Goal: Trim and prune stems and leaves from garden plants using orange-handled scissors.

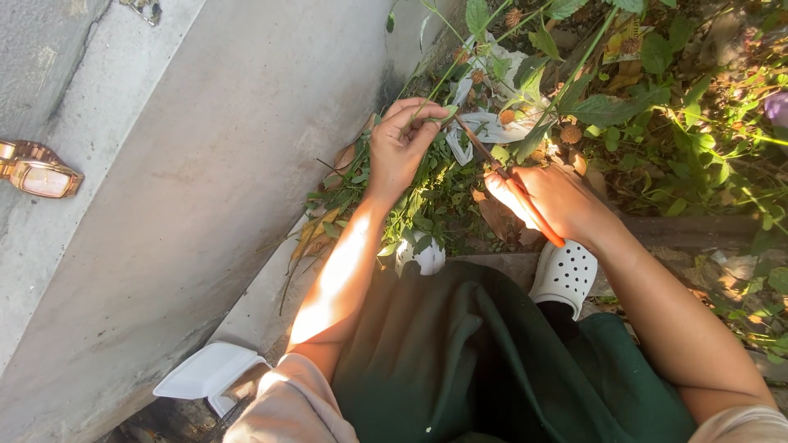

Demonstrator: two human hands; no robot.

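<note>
Your left hand [400, 148] pinches the green stem [427, 117] at its fingertips; your right hand [548, 199] grasps the orange-handled blade [499, 168] (long axis slanting up-left), its tip just beside those fingers.

White foam clamshell box [205, 373] lower left, yellow wrapper [621, 45] among weeds

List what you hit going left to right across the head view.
Gold wristwatch → white foam container → left hand pinching a green stem → right hand holding an orange-handled tool → leafy weeds.
</note>
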